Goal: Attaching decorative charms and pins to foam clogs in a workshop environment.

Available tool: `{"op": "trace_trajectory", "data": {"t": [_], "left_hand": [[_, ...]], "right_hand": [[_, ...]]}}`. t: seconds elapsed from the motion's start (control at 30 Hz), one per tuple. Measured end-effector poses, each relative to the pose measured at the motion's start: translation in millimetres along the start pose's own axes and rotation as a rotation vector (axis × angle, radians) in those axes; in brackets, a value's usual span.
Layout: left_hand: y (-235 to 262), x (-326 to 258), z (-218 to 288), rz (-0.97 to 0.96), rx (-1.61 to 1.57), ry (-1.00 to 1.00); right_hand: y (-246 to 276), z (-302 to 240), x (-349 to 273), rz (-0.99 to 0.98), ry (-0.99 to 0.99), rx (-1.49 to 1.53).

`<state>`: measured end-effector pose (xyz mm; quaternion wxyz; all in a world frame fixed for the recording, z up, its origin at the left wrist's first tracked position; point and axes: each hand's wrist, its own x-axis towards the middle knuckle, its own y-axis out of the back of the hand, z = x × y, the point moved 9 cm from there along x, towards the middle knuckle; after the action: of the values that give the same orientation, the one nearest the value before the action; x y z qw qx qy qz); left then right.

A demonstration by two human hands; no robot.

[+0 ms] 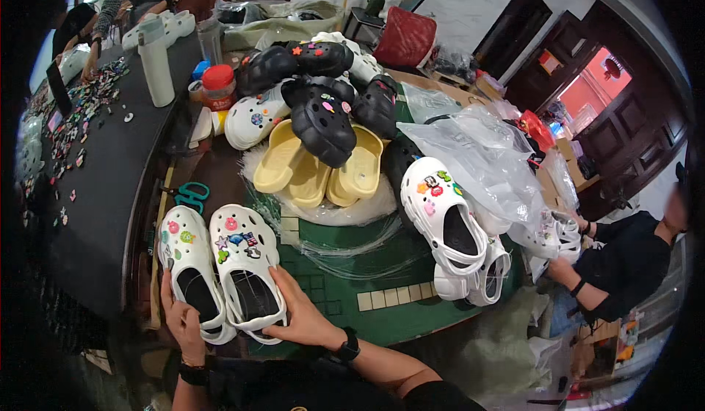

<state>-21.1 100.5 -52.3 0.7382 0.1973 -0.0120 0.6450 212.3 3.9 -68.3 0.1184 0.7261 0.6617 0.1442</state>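
A pair of white foam clogs stands side by side at the near left, toes pointing away from me. Colourful charms dot the toe of the left clog (185, 246) and of the right clog (239, 253). My left hand (182, 319) grips the outer side of the left clog, fingers along its edge. Around the heel and outer side of the right clog, my right hand (305, 312) is closed, thumb near the back strap. Just beyond the clogs lie teal-handled scissors (189, 194).
Yellow slippers (297, 168) and black clogs (323, 121) are heaped mid-table. More white clogs (444, 216) sit at the right beside clear plastic bags (470, 154). Small charms (77, 117) cover part of the dark table, near a white bottle (156, 62). Another person (624, 257) handles white clogs at right.
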Motion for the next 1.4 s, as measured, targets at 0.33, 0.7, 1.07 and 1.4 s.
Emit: {"op": "trace_trajectory", "data": {"t": [0.33,0.7,1.07,1.4], "left_hand": [[3,-17,48,0.002,-0.091,-0.133],[-4,-12,7,0.024,-0.107,-0.009],[-10,0,69,-0.162,0.477,-0.256],[-60,9,96,-0.215,0.645,-0.398]], "right_hand": [[30,-44,-20,0.019,0.114,-0.046],[7,5,-11,-0.025,-0.016,0.016],[22,-9,-17,-0.04,0.058,-0.105],[20,-28,-25,0.007,0.11,-0.173]]}}
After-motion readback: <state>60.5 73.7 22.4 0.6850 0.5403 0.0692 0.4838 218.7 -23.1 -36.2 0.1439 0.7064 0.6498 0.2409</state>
